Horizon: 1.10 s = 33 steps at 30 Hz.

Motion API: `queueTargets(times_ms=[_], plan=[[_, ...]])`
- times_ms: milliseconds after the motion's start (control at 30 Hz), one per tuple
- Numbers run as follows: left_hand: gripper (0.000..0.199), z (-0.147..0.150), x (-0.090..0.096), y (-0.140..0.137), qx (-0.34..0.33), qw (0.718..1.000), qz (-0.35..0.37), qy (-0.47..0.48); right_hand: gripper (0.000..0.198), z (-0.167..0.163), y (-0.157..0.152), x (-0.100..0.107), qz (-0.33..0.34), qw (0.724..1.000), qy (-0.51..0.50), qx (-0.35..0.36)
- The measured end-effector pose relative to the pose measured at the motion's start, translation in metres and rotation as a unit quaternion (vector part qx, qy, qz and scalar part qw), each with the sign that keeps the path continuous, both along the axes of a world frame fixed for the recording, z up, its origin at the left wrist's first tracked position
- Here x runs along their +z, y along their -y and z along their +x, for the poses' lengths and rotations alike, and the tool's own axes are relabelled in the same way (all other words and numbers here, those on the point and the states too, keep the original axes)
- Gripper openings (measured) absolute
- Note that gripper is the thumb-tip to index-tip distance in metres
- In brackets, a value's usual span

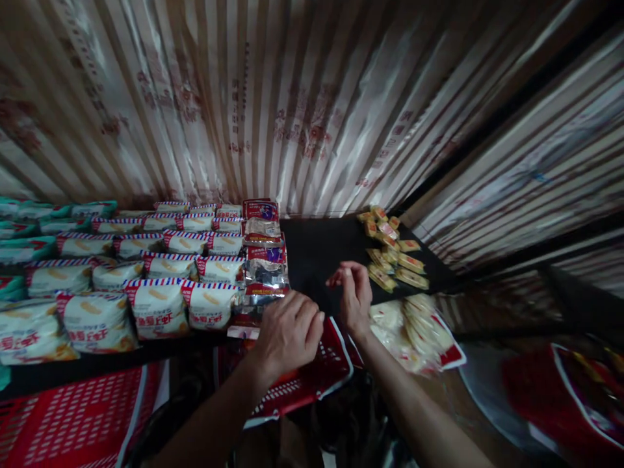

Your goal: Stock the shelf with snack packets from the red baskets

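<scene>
My left hand [290, 333] is over a red plastic basket [336, 364], its fingers curled under into a loose fist. Whatever the fingers may hold is hidden. Just right of it, my right hand [355, 296] is raised above the black table [316, 250], fingers bent but apart, with nothing visible between them. Beside the left hand, a column of dark red and silver snack packets [266, 260] lies overlapping. Several small yellow-wrapped packets [410, 262] lie loose beyond the right hand. Closer in, clear bags of pale contents [414, 328] sit by the right wrist.
Rows of white snack bags with striped tops [158, 309] fill the table's left side, with green bags [29, 249] at the far left. Another red basket [73, 416] stands lower left. A red container [541, 390] is at lower right. Striped sheeting [312, 97] hangs behind.
</scene>
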<state>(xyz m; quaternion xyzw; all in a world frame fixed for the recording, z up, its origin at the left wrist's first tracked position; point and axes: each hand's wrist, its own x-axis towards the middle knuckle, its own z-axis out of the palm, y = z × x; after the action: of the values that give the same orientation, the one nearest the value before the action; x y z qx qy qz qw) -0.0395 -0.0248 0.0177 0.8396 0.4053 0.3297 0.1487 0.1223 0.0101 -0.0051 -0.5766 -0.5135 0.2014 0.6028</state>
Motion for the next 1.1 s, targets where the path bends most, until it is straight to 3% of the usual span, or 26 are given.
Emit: queueTargets(times_ms=[133,267,333,433,533,633,700,833,967,1100], plan=[[0.015,0.016,0.005,0.042,-0.191,0.972,-0.110,-0.080,0.030,0.020,0.075,-0.040,-0.174,0.981,0.068,0.054],[0.015,0.040,-0.023,0.078,-0.261,0.927,-0.187,-0.193,0.026,0.034,0.108,-0.081,-0.353,0.919,0.115,0.130],[0.016,0.049,-0.043,0.087,-0.261,0.915,-0.191,-0.240,0.027,0.040,0.108,-0.095,-0.394,0.891,0.179,0.137],[0.013,0.056,-0.064,0.089,-0.253,0.901,-0.216,-0.278,0.032,0.046,0.096,-0.106,-0.403,0.861,0.279,0.133],[0.012,0.057,-0.071,0.085,-0.231,0.892,-0.253,-0.295,0.037,0.048,0.078,-0.111,-0.417,0.833,0.331,0.148],[0.016,0.053,-0.074,0.086,-0.181,0.901,-0.290,-0.265,0.037,0.046,0.060,-0.117,-0.445,0.815,0.340,0.147],[0.017,0.049,-0.076,0.092,-0.148,0.901,-0.331,-0.238,0.035,0.045,0.053,-0.121,-0.448,0.818,0.335,0.135],[0.013,0.038,-0.075,0.104,-0.119,0.870,-0.414,-0.239,0.035,0.044,0.060,-0.122,-0.434,0.834,0.320,0.114],[0.017,0.034,-0.068,0.108,-0.074,0.879,-0.395,-0.258,0.037,0.047,0.085,-0.107,-0.376,0.869,0.304,0.109],[0.018,0.036,-0.066,0.111,-0.088,0.903,-0.354,-0.225,0.032,0.056,0.110,-0.085,-0.314,0.910,0.260,0.079]])
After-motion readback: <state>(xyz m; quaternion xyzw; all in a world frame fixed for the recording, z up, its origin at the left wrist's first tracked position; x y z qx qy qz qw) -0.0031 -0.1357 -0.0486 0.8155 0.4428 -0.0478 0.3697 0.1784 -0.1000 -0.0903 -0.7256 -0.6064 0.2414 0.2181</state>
